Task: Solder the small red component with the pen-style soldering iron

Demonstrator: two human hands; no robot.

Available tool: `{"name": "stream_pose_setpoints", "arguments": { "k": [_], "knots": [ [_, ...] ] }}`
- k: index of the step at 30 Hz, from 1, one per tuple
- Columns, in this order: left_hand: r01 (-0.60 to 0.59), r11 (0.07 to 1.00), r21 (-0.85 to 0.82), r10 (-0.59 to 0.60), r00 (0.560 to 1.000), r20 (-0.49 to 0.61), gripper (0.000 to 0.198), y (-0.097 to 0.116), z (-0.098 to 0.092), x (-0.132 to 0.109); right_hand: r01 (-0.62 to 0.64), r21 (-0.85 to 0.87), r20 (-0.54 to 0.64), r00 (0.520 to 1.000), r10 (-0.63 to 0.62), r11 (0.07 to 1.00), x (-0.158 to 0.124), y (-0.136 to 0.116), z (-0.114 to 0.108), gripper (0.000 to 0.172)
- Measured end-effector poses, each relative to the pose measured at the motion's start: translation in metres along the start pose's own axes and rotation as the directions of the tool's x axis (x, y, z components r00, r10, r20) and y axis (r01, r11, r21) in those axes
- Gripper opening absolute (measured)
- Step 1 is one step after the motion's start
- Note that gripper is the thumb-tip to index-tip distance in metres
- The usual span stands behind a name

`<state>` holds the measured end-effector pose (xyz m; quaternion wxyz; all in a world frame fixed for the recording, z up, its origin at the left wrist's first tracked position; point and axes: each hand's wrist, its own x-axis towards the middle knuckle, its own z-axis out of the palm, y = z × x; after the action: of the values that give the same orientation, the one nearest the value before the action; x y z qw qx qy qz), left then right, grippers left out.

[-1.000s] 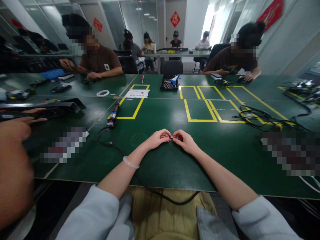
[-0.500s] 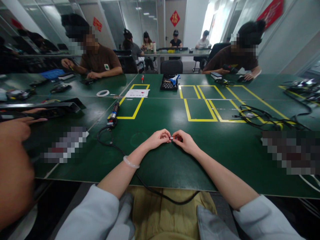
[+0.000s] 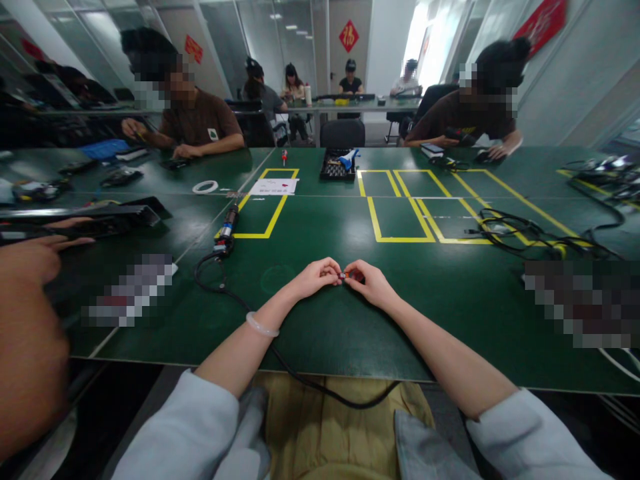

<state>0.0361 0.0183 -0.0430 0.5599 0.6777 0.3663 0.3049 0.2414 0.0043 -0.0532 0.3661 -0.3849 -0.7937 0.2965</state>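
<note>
Above the near part of the green table [image 3: 320, 333], my left hand [image 3: 319, 276] and my right hand [image 3: 369, 281] meet, fingertips almost touching. Both are closed in a pinch on a small part [image 3: 343, 275] with orange and white on it; its details are too small to tell. To the left of my hands lies a black cylindrical tool [image 3: 229, 227] with a black cable [image 3: 295, 377] that runs under my left forearm and over the table's front edge.
A black tray [image 3: 338, 165] with a blue-and-white item stands behind my hands. Yellow tape outlines, a white sheet [image 3: 271, 187] and a tape roll [image 3: 205, 187] lie further back. Black cables [image 3: 505, 230] are at right. A neighbour's arm [image 3: 30, 333] reaches in at left; people sit opposite.
</note>
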Motion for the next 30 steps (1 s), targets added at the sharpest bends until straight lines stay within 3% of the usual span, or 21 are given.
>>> {"name": "stream_pose_setpoints", "arguments": {
  "k": [30],
  "knots": [
    [-0.004, 0.999, 0.052, 0.004, 1.0, 0.006, 0.019, -0.0022, 0.0015, 0.0, 0.002, -0.081, 0.012, 1.0, -0.001, 0.997, -0.0011, 0.0004, 0.0008, 0.009]
  ]
}}
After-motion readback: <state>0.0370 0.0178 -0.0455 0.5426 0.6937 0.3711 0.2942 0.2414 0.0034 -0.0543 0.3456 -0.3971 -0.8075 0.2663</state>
